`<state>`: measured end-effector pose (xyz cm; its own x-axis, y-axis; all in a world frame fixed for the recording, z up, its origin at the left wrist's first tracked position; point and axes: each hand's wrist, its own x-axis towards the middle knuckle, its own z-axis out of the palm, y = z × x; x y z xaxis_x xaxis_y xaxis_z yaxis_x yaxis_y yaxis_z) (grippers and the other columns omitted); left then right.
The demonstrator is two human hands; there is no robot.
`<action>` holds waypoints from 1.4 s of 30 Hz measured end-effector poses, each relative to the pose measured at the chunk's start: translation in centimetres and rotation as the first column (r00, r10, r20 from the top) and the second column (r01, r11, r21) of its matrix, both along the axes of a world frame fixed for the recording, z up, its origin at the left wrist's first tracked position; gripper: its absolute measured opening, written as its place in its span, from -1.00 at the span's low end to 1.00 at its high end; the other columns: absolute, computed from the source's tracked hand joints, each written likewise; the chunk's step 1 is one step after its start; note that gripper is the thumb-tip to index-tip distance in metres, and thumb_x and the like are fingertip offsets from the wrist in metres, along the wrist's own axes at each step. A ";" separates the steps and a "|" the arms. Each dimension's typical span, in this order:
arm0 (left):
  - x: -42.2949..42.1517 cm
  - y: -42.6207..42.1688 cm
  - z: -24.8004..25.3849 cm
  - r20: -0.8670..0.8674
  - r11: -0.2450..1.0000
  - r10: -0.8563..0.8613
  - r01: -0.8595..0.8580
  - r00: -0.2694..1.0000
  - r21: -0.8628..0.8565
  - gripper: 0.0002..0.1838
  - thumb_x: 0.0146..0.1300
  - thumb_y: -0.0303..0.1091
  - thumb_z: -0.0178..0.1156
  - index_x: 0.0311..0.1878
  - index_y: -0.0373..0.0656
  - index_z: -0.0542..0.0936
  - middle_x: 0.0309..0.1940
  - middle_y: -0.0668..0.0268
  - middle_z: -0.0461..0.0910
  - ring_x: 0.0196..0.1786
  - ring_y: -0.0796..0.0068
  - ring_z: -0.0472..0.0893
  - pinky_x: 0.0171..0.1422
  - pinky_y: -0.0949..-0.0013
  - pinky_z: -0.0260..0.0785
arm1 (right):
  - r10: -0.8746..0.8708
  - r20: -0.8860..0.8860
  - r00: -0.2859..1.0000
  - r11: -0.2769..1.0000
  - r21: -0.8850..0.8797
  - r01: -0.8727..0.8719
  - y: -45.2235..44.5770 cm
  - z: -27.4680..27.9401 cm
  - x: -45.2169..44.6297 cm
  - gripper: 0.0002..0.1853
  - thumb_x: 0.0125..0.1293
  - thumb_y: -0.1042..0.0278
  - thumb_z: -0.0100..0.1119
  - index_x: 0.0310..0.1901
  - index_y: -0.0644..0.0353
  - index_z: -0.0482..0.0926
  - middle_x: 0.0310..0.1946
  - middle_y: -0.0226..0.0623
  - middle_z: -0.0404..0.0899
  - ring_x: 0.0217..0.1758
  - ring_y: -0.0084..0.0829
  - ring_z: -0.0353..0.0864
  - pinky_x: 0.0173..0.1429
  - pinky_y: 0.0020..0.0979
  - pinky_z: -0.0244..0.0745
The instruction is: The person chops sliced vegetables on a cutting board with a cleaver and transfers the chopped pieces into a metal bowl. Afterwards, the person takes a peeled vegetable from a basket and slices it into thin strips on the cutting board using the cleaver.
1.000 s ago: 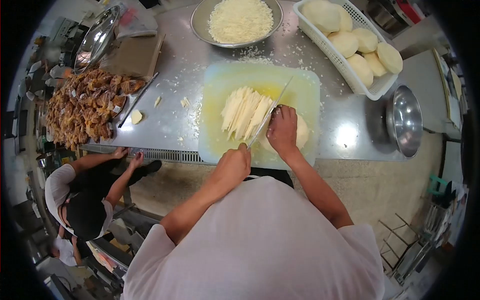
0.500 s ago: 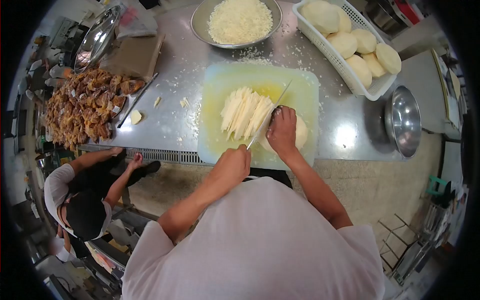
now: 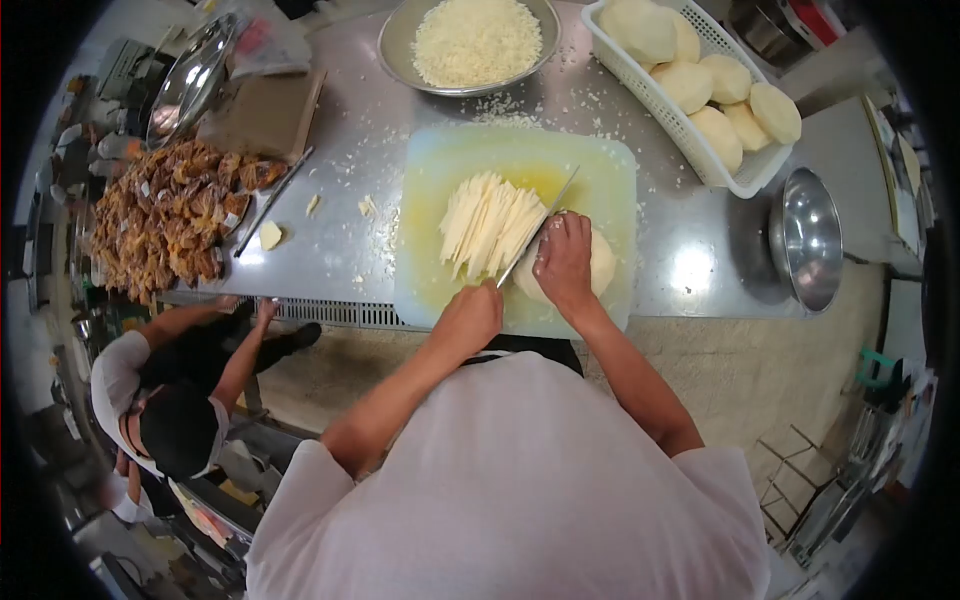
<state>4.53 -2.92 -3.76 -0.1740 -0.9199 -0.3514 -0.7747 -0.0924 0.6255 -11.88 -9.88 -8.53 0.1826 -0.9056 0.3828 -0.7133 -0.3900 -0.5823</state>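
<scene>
My left hand (image 3: 473, 318) is closed around the handle of a knife (image 3: 537, 228), whose long blade slants up to the right. Its blade lies between a pile of pale cut strips (image 3: 487, 225) and a round, pale peeled root vegetable (image 3: 602, 262), which looks like a jicama. My right hand (image 3: 565, 255) presses on the vegetable with curled fingers, knuckles close to the blade. Strips, vegetable and knife are all on a light green cutting board (image 3: 425, 190). My right hand hides part of the vegetable's cut side.
Behind the board stands a metal bowl (image 3: 398, 62) of pale shreds. A white basket (image 3: 690, 150) holds several peeled vegetables. An empty metal bowl (image 3: 808, 240) tilts at the table's right edge. Brown wrapped pieces (image 3: 165, 220) are heaped left, near a dark rod (image 3: 275, 200). A co-worker (image 3: 165, 400) sits at left.
The knife has shifted slightly, its tip lower and its blade flatter against the cut side. My right hand stays on the vegetable. The co-worker's hand at left has moved up a little.
</scene>
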 end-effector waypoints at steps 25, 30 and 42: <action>2.6 -1.6 3.7 0.025 0.995 0.036 -0.034 0.999 -0.090 -0.72 0.34 -0.36 0.05 -0.40 -0.42 0.51 -0.56 -0.24 0.50 -0.39 -0.28 0.55 -0.27 -0.10 0.38 | -0.043 0.006 0.999 0.997 -0.067 0.044 0.9 0.6 -0.2 -0.66 0.19 0.37 0.12 0.01 0.24 0.47 0.00 -0.02 0.41 0.15 0.05 0.32 0.23 0.04 0.18; 2.2 -2.7 -0.4 0.021 0.978 -0.005 0.009 1.000 -0.210 -0.73 0.34 -0.37 0.04 -0.37 -0.43 0.49 -0.58 -0.24 0.49 -0.42 -0.29 0.54 -0.32 -0.09 0.35 | -0.073 -0.046 0.996 0.991 -0.115 0.067 -0.6 -0.1 1.4 -0.73 0.02 0.54 0.16 -0.17 0.26 0.52 -0.16 -0.11 0.45 -0.03 -0.05 0.39 0.06 -0.09 0.31; 1.4 -2.8 2.5 0.051 0.977 -0.087 0.095 0.995 -0.192 -0.80 0.27 -0.47 -0.01 -0.33 -0.47 0.48 -0.58 -0.30 0.49 -0.42 -0.32 0.56 -0.29 -0.12 0.40 | -0.085 -0.081 0.993 0.991 -0.106 0.076 -0.6 0.5 1.6 -0.77 0.01 0.56 0.07 -0.22 0.30 0.48 -0.22 -0.12 0.42 -0.08 -0.04 0.37 0.02 -0.09 0.29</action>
<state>5.97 -5.70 -1.29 -0.2490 -0.9523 -0.1762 -0.8001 0.0997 0.5915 -10.31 -10.46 -8.02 0.1469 -0.8752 0.4609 -0.7902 -0.3841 -0.4775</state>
